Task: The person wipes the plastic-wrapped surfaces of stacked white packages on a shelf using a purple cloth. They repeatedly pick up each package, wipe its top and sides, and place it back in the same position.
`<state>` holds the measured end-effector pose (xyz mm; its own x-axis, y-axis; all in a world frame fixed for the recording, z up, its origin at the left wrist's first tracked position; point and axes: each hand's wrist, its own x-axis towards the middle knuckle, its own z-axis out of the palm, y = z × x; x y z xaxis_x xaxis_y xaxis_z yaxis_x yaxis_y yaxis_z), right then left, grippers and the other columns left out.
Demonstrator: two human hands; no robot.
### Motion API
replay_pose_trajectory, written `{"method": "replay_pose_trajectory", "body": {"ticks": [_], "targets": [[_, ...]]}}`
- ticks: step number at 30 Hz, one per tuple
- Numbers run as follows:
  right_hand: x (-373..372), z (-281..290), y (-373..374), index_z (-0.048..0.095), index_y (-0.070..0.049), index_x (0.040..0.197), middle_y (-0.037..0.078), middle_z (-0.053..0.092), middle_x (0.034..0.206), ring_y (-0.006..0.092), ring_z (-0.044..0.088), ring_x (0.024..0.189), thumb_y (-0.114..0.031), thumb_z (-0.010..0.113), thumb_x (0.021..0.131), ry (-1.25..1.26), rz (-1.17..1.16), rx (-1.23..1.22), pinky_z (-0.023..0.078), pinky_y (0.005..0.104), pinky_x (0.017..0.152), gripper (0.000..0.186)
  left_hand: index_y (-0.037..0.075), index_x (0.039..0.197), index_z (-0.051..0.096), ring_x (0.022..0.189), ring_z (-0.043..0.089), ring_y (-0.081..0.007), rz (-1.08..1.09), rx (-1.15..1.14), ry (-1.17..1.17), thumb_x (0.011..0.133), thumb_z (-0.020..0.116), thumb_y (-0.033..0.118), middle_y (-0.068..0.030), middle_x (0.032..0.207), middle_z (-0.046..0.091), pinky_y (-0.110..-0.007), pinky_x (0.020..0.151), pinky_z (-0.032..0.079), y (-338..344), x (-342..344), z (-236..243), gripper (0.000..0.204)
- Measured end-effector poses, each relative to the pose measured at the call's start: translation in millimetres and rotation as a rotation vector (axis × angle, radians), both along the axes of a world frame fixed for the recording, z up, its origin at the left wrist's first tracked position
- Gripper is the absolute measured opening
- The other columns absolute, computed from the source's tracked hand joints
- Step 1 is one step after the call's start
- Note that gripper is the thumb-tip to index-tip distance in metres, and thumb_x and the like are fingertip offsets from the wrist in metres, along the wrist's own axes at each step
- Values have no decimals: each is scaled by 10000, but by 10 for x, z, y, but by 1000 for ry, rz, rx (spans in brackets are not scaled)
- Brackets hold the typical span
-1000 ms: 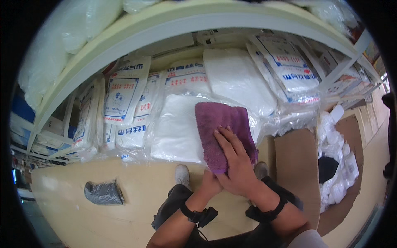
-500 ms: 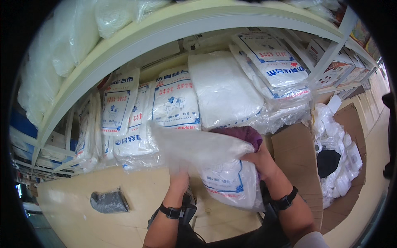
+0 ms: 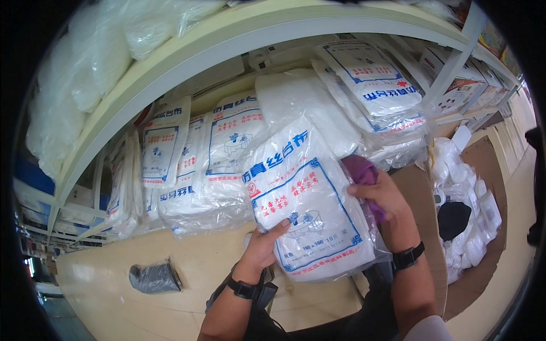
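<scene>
My left hand (image 3: 263, 248) grips the lower left edge of a white plastic tablecloth pack (image 3: 307, 219), its thumb on the front. The clear-wrapped pack has a blue border, red and blue print and a small drawing of a draped table. It is tilted, with its printed face toward me, in front of the shelf. In my right hand (image 3: 388, 196) is a bunched purple cloth (image 3: 359, 171), closed in the fingers at the pack's upper right edge. Part of the cloth is hidden behind the hand.
Similar packs (image 3: 230, 139) stand and lean along the shelf, with a plain white pack (image 3: 307, 102) among them. Overhead runs a shelf board (image 3: 273, 28). At right, an open cardboard box (image 3: 418, 221) holds white plastic bags (image 3: 469, 210). A grey wrapped bundle (image 3: 154, 277) lies on the floor.
The tablecloth pack has swung from a blurred, folded-over position to show its whole printed front. My left hand now shows at its lower edge; my right hand and the purple cloth have moved right.
</scene>
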<state>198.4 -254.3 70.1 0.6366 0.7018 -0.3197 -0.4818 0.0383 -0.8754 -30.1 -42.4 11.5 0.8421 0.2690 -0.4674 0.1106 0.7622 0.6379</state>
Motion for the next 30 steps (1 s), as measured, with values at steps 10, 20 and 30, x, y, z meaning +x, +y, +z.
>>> {"method": "replay_pose_trajectory", "body": {"ticks": [10,20,30], "targets": [[578,-79,-747,504,33,1422,197,640,1345,324,640,1223,-122,663,950,109,-478,644,475,472,1123,521,-8,1324,650,1090,692,-203,-542,316,207,948,770,107,-105,1223,731,-368,965,563,-306,-100,-705,412],[555,-26,-761,529,34,1398,163,650,1330,304,631,1232,-84,652,934,123,-550,617,470,456,1111,494,25,1331,626,1065,710,-248,-239,192,318,959,753,107,-112,1225,722,-432,930,593,-341,200,-1749,402],[517,28,-673,542,38,1383,163,663,1307,308,640,1213,-89,638,912,125,-658,622,472,447,1106,497,26,1332,621,1068,710,-329,53,419,553,937,621,111,-170,1235,708,-473,905,592,1195,955,-2105,404]]}}
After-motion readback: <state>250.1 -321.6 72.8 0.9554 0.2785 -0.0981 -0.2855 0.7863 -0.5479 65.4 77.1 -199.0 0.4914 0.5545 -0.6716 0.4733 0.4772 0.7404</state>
